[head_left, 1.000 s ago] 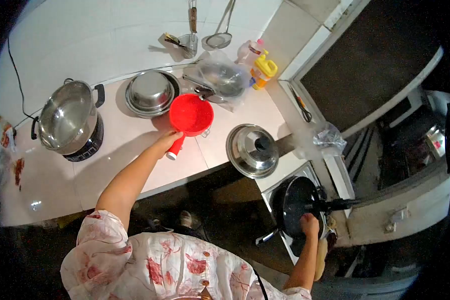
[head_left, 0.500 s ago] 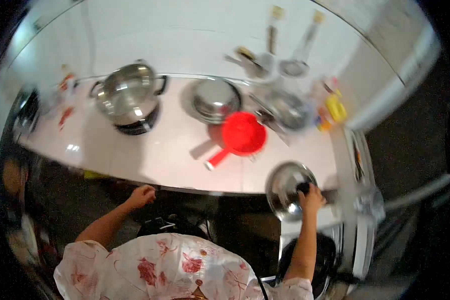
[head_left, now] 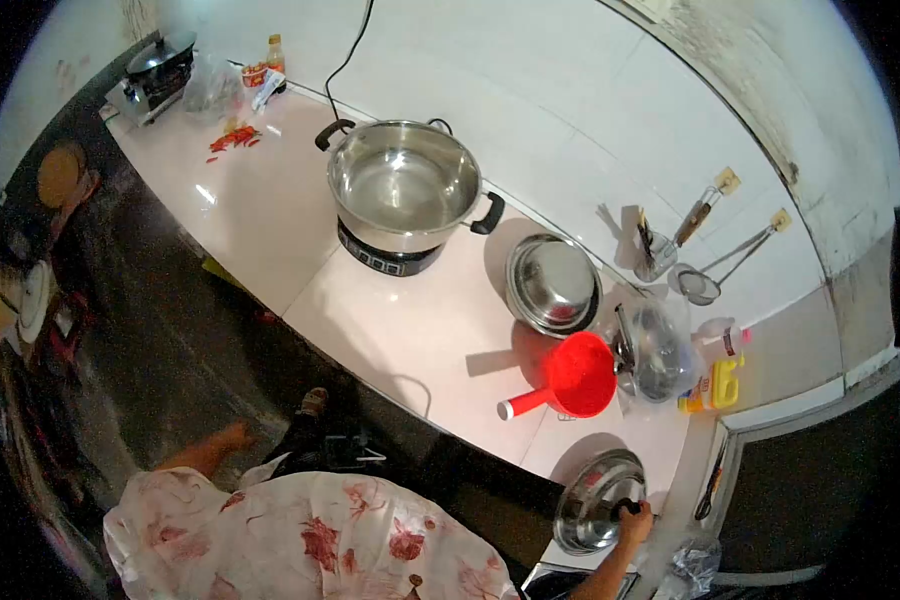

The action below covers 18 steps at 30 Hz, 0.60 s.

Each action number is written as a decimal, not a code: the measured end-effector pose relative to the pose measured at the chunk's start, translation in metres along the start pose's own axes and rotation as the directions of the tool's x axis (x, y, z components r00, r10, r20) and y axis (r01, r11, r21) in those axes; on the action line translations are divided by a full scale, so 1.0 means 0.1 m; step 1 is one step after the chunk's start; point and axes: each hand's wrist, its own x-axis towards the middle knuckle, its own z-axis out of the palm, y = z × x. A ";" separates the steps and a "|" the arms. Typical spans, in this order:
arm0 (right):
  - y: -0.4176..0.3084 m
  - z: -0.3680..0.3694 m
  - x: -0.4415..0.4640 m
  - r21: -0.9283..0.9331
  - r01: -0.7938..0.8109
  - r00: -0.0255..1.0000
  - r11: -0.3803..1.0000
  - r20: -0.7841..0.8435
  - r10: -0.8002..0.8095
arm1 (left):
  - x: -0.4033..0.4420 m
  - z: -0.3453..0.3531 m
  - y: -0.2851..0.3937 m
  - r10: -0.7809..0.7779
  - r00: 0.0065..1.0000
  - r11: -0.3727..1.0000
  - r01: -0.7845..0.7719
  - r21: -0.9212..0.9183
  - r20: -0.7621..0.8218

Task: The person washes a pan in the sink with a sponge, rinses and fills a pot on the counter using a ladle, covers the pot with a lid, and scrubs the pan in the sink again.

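Note:
My right hand [head_left: 634, 522] grips the black knob of a shiny pot lid [head_left: 588, 505] at the right front end of the counter. The lid is tilted, and part of it reaches past the counter edge. Low on the left, my left hand [head_left: 234, 438] hangs away from the counter, near my side. It is blurred and its fingers cannot be made out. An uncovered steel pot [head_left: 402, 180] with black side handles stands on a black electric cooker [head_left: 385, 258]. Only bare shiny metal shows inside it.
A red dipper [head_left: 582, 375] lies beside an upturned steel bowl [head_left: 558, 283]. Behind are a bagged, lidded item [head_left: 660, 345] and a yellow bottle [head_left: 715, 385]. Cut red pieces [head_left: 235, 140] lie far left, near a plastic bag [head_left: 213, 88]. A strainer [head_left: 697, 286] hangs on the wall.
The view has turned toward the left, so the counter appears tilted and shifted right. My right hand still holds the lid by its knob. The left hand has moved down, farther from the counter.

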 end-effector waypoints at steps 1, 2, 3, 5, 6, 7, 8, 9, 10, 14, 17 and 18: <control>0.10 -0.02 -0.03 0.049 0.054 0.997 0.997 -0.059 -0.051 | 0.08 -0.08 -0.04 -0.070 0.990 0.997 0.074 -0.023 0.125; 0.20 -0.04 -0.04 0.153 0.070 0.991 0.986 -0.121 -0.052 | 0.20 -0.10 -0.23 -0.063 0.989 0.998 0.066 -0.017 0.135; 0.31 -0.07 -0.05 0.252 0.098 0.982 0.963 -0.182 -0.052 | 0.34 -0.11 -0.47 0.283 0.957 0.943 -0.291 0.161 0.069; 0.20 -0.35 -0.12 0.308 -0.140 0.959 0.941 -0.193 0.205 | 0.69 -0.24 -0.49 0.616 0.784 0.725 -0.602 0.334 0.078; 0.12 -0.52 -0.17 0.297 -0.091 0.952 0.950 -0.253 0.170 | 0.94 -0.26 -0.33 0.586 0.795 0.652 -0.579 0.489 0.161; -0.02 -0.70 -0.21 0.284 -0.041 0.941 0.958 -0.311 0.133 | 1.11 -0.33 -0.25 0.543 0.807 0.549 -0.551 0.628 0.232; -0.12 -0.85 -0.21 0.303 0.028 0.930 0.952 -0.357 0.086 | 1.20 -0.44 -0.32 0.554 0.796 0.542 -0.567 0.621 0.243; -0.68 -1.14 -0.34 0.420 0.023 0.931 0.907 -0.339 0.133 | 1.27 -0.53 -0.46 0.647 0.735 0.536 -0.628 0.563 0.203; -1.24 -1.44 -0.47 0.530 0.018 0.930 0.848 -0.319 0.180 | 1.32 -0.60 -0.49 0.692 0.697 0.527 -0.665 0.529 0.187; -2.67 -1.88 -0.50 0.635 0.306 0.940 0.710 -0.318 -0.122 | 1.19 -1.22 -0.09 -0.084 0.979 0.821 0.173 -0.544 0.184; -3.79 -1.99 -0.48 0.671 0.396 0.918 0.627 -0.272 -0.289 | 0.89 -1.74 -0.13 0.412 0.908 0.871 -0.417 -0.258 -0.077; -4.27 -2.00 -0.53 0.717 0.464 0.878 0.520 -0.293 -0.379 | 1.04 -1.64 -0.22 0.234 0.972 0.884 -0.221 -0.413 -0.018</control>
